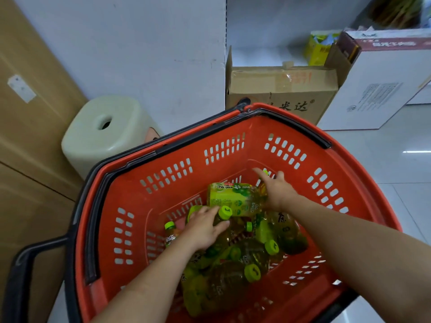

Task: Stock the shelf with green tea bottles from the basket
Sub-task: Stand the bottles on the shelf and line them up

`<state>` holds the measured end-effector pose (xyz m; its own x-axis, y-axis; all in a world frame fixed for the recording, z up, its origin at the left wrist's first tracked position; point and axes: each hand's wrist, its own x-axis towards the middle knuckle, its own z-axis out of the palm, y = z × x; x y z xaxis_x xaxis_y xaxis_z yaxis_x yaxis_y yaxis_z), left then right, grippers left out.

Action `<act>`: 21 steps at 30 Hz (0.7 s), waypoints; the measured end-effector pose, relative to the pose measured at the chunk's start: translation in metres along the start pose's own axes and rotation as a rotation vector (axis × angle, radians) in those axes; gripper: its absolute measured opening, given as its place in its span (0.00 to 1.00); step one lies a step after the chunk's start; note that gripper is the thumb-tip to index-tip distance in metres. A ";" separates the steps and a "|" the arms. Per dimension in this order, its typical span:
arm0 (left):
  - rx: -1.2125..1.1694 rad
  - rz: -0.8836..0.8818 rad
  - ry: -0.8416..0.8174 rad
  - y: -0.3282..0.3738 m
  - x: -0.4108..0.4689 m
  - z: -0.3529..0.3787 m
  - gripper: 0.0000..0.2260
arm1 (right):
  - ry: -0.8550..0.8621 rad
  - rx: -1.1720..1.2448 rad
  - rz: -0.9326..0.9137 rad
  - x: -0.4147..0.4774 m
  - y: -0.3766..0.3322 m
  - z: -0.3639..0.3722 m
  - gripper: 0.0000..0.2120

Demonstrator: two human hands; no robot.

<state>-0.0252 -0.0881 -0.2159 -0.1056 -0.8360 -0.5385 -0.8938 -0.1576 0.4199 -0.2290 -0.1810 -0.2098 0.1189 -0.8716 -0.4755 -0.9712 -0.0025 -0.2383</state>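
Both hands reach into a basket (130, 201) holding a pile of bottles (233, 259). The left hand (203, 229) rests on the pile. The right hand (277, 190) touches one bottle (231, 198) lying just beyond the left hand. A stool (105, 134) stands beyond and left of the hands, cardboard boxes (279, 89) beyond them.

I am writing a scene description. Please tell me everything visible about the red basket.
The red basket is plastic, with slotted holes in its walls and black handles folded along the rim. It stands on the floor beside a pale stool, in front of a cardboard box. Green tea bottles lie jumbled inside. The left hand and right hand reach in.
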 end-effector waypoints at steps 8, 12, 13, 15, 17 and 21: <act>-0.384 -0.019 0.164 -0.020 -0.021 -0.024 0.23 | -0.005 0.038 -0.295 -0.040 -0.054 -0.058 0.59; -0.525 -0.023 0.372 -0.013 -0.062 -0.038 0.16 | 0.151 0.227 -0.427 -0.075 -0.084 -0.101 0.63; -0.543 -0.006 0.422 -0.010 -0.073 -0.045 0.15 | 0.189 0.302 -0.452 -0.088 -0.089 -0.111 0.64; -0.593 0.061 0.517 -0.004 -0.098 -0.063 0.11 | 0.254 0.398 -0.485 -0.118 -0.099 -0.129 0.66; -0.626 0.129 0.624 0.002 -0.133 -0.083 0.09 | 0.326 0.484 -0.503 -0.148 -0.108 -0.142 0.61; -0.815 0.188 0.858 0.006 -0.219 -0.116 0.10 | 0.437 0.856 -0.630 -0.213 -0.136 -0.160 0.36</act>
<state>0.0430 0.0328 -0.0106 0.3966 -0.9110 0.1134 -0.3233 -0.0230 0.9460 -0.1552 -0.0730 0.0592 0.2894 -0.9300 0.2265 -0.2865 -0.3100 -0.9065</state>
